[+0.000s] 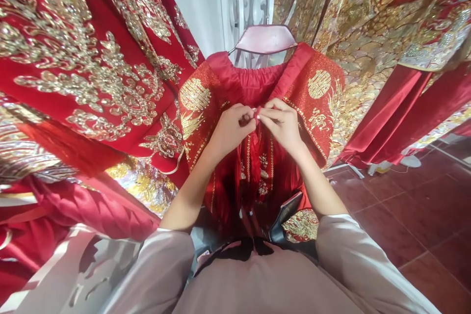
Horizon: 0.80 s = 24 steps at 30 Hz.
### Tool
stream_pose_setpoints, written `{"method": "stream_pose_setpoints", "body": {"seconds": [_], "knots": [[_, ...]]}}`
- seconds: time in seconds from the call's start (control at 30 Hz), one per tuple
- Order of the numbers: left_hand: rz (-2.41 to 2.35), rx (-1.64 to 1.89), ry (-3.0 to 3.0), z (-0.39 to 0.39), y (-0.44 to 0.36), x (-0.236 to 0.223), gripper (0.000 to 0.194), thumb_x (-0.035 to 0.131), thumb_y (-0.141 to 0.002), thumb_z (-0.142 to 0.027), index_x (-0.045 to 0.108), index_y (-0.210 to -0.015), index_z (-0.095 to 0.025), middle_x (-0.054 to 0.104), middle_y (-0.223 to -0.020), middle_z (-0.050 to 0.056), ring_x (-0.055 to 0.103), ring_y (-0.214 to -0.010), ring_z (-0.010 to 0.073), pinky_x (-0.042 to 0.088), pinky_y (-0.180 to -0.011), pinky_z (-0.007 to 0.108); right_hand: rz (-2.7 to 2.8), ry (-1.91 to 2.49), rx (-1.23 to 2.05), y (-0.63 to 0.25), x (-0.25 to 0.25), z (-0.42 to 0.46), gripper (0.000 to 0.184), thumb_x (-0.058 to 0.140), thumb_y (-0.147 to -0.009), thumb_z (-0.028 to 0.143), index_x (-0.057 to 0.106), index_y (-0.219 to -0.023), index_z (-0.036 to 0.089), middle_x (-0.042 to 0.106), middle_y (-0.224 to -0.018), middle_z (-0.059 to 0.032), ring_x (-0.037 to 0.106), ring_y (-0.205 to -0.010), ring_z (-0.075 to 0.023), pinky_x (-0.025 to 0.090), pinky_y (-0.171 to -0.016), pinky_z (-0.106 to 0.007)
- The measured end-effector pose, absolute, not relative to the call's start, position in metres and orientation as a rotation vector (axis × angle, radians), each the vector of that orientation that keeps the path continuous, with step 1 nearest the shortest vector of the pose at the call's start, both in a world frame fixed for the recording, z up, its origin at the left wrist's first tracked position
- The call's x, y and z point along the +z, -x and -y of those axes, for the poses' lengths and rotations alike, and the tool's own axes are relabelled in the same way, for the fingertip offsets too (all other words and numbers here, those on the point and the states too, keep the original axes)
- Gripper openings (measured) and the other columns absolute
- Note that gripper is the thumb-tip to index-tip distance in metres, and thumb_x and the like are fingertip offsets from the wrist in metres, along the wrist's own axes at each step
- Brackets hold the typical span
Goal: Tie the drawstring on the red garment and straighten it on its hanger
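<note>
A red embroidered garment with gold round motifs and beaded trim hangs in front of me on a pale pink hanger. At its front opening, just below the gathered red collar, both my hands meet. My left hand is closed, with thumb and fingers pinching a red fabric tie. From the other side my right hand pinches the same tie between thumb and fingertips. Part of the tie is hidden by the fingers. Thin red strips hang below my hands along the garment's front.
Red cloth with gold sequins hangs close on the left. Gold patterned fabric and red drapes hang on the right. Behind the hanger stands white scrollwork. A dark flat object lies below my right forearm, above red floor tiles.
</note>
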<state>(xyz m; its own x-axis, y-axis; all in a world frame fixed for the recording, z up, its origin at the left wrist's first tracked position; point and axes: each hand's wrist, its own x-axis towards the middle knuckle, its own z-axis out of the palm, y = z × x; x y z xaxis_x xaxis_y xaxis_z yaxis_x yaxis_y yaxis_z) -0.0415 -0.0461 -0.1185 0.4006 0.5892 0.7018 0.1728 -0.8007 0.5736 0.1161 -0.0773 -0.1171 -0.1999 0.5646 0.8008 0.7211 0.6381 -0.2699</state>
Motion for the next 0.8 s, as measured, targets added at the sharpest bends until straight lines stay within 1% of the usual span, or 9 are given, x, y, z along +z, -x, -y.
{"method": "stream_pose_setpoints", "body": {"seconds": [0.17, 0.3, 0.4, 0.47, 0.53, 0.6, 0.67, 0.73, 0.8], "knots": [[-0.821, 1.611, -2.346, 0.045, 0.047, -0.122, 0.016, 0.056, -0.072, -0.007, 0.047, -0.064, -0.017, 0.050, -0.092, 0.006, 0.051, -0.083, 0.0171, 0.044, -0.075, 0.030, 1.746, 1.164, -0.370, -0.120, -0.119, 0.075, 0.015, 0.052, -0.082, 0.025, 0.063, -0.074, 0.019, 0.053, -0.080, -0.0059, 0.053, -0.079, -0.0180, 0.047, -0.074, -0.034], [-1.003, 1.685, -2.338, 0.038, 0.058, -0.127, 0.022, 0.053, -0.070, -0.004, 0.040, -0.062, -0.019, 0.048, -0.078, 0.004, 0.049, -0.073, 0.0162, 0.043, -0.070, 0.030, 1.560, 1.266, -0.380, -0.136, -0.122, 0.068, 0.007, 0.051, -0.077, 0.019, 0.050, -0.070, 0.019, 0.051, -0.083, -0.0074, 0.053, -0.081, -0.0197, 0.048, -0.076, -0.037], [-0.969, 1.737, -2.167, 0.035, 0.054, -0.130, 0.017, 0.053, -0.073, -0.008, 0.042, -0.066, -0.019, 0.048, -0.070, 0.000, 0.047, -0.062, 0.0128, 0.042, -0.062, 0.027, 1.487, 1.154, -0.001, -0.135, -0.124, 0.065, 0.010, 0.048, -0.079, 0.025, 0.043, -0.073, 0.020, 0.049, -0.078, -0.0035, 0.052, -0.066, -0.0133, 0.048, -0.060, -0.030], [-0.835, 1.767, -1.958, 0.036, 0.047, -0.129, 0.012, 0.053, -0.076, -0.012, 0.045, -0.070, -0.019, 0.051, -0.068, -0.001, 0.049, -0.060, 0.0114, 0.042, -0.057, 0.024, 1.419, 1.022, 0.377, -0.128, -0.123, 0.066, 0.014, 0.045, -0.082, 0.034, 0.040, -0.080, 0.021, 0.047, -0.074, 0.0000, 0.048, -0.054, -0.0089, 0.043, -0.047, -0.023], [-0.686, 1.725, -1.782, 0.037, 0.039, -0.127, 0.009, 0.053, -0.077, -0.015, 0.046, -0.073, -0.019, 0.053, -0.067, -0.001, 0.050, -0.056, 0.0102, 0.042, -0.052, 0.022, 1.361, 0.902, 0.653, -0.122, -0.121, 0.069, 0.024, 0.045, -0.082, 0.044, 0.038, -0.086, 0.022, 0.049, -0.078, 0.0009, 0.049, -0.052, -0.0066, 0.039, -0.042, -0.019], [-0.587, 1.638, -1.698, 0.038, 0.036, -0.124, 0.009, 0.053, -0.078, -0.017, 0.045, -0.074, -0.020, 0.053, -0.064, -0.002, 0.047, -0.050, 0.0086, 0.040, -0.047, 0.021, 1.358, 0.836, 0.779, -0.120, -0.118, 0.073, 0.035, 0.049, -0.080, 0.054, 0.037, -0.089, 0.022, 0.053, -0.088, 0.0000, 0.050, -0.055, -0.0050, 0.039, -0.042, -0.017], [-0.522, 1.545, -1.685, 0.036, 0.038, -0.122, 0.008, 0.052, -0.078, -0.018, 0.045, -0.073, -0.019, 0.051, -0.063, -0.003, 0.041, -0.044, 0.0069, 0.037, -0.043, 0.020, 1.403, 0.834, 0.786, -0.123, -0.116, 0.075, 0.042, 0.051, -0.078, 0.061, 0.037, -0.087, 0.023, 0.053, -0.090, 0.0000, 0.048, -0.053, -0.0041, 0.039, -0.042, -0.018], [-0.491, 1.461, -1.737, 0.032, 0.046, -0.122, 0.010, 0.051, -0.079, -0.020, 0.045, -0.071, -0.020, 0.046, -0.059, -0.004, 0.038, -0.041, 0.0062, 0.033, -0.040, 0.020, 1.452, 0.905, 0.655, -0.131, -0.114, 0.078, 0.042, 0.053, -0.079, 0.061, 0.037, -0.084, 0.022, 0.051, -0.078, 0.0020, 0.043, -0.049, -0.0046, 0.037, -0.042, -0.019], [-0.507, 1.383, -1.859, 0.030, 0.056, -0.122, 0.013, 0.052, -0.079, -0.021, 0.045, -0.069, -0.020, 0.041, -0.055, -0.005, 0.037, -0.040, 0.0065, 0.030, -0.039, 0.020, 1.505, 1.040, 0.459, -0.139, -0.113, 0.082, 0.036, 0.055, -0.082, 0.055, 0.041, -0.080, 0.022, 0.044, -0.065, 0.0039, 0.038, -0.046, -0.0061, 0.035, -0.043, -0.021]]}}
